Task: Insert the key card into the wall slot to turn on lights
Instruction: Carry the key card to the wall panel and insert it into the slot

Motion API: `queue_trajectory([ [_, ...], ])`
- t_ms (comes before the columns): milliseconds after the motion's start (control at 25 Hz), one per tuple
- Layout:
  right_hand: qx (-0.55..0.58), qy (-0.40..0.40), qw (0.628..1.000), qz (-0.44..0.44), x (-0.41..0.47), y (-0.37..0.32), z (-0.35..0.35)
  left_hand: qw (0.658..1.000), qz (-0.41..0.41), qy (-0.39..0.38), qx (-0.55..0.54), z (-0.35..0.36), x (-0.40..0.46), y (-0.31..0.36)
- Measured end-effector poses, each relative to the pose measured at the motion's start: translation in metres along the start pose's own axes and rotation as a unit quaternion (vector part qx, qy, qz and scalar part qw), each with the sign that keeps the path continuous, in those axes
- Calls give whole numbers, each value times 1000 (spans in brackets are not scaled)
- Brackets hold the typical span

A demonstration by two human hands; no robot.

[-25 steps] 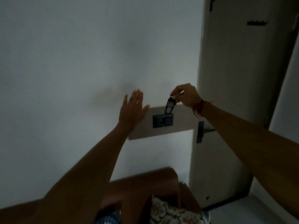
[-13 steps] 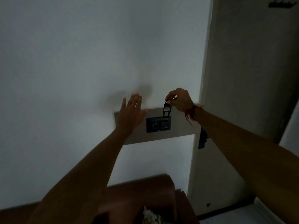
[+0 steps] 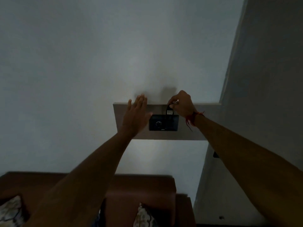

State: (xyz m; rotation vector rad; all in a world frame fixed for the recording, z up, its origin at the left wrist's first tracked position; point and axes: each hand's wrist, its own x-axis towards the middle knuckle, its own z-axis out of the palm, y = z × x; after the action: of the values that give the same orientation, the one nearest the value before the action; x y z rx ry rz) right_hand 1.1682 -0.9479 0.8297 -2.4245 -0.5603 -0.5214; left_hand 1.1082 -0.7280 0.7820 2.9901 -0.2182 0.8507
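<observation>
Black key card point(image 3: 169, 111) pinched under right-hand fingers point(image 3: 172, 102), atop wall slot point(image 3: 164, 122).

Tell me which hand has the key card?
The right hand, with the red wrist thread, pinches the key card over the black wall unit; the left hand is open, empty.

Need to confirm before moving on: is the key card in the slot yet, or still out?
Partly in, it seems. The key card hangs upright from the right hand, its lower end meeting the top of the black wall unit. Depth: cannot tell; room looks dark.
</observation>
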Motion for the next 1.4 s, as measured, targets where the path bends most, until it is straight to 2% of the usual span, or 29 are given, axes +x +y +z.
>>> queue_trajectory([
  [160, 11, -9, 999, -29, 2, 15, 11, 1000, -6, -1, 14, 13, 5, 4],
  [320, 55, 31, 998, -21, 0, 21, 19, 999, 5, -9, 37, 22, 2, 5],
  [440, 24, 38, 998, -32, 7, 22, 18, 999, 15, -2, 36, 21, 5, 3],
  [760, -63, 10, 995, -72, 20, 9, 16, 999, 24, 8, 46, 25, 21, -5],
  [920, -114, -60, 988, -80, 21, 11, 26, 999, 25, 11, 40, 32, 24, -6],
  [1080, -101, -69, 991, -46, 14, 21, 35, 999, 21, 12, 38, 32, 24, -8],
  [1240, -92, -41, 992, -74, 8, 22, 38, 1000, 10, -6, 26, 33, 17, -7],
  [1400, -80, -67, 991, -87, -6, 31, 40, 999, -4, -28, 20, 39, 9, -4],
])
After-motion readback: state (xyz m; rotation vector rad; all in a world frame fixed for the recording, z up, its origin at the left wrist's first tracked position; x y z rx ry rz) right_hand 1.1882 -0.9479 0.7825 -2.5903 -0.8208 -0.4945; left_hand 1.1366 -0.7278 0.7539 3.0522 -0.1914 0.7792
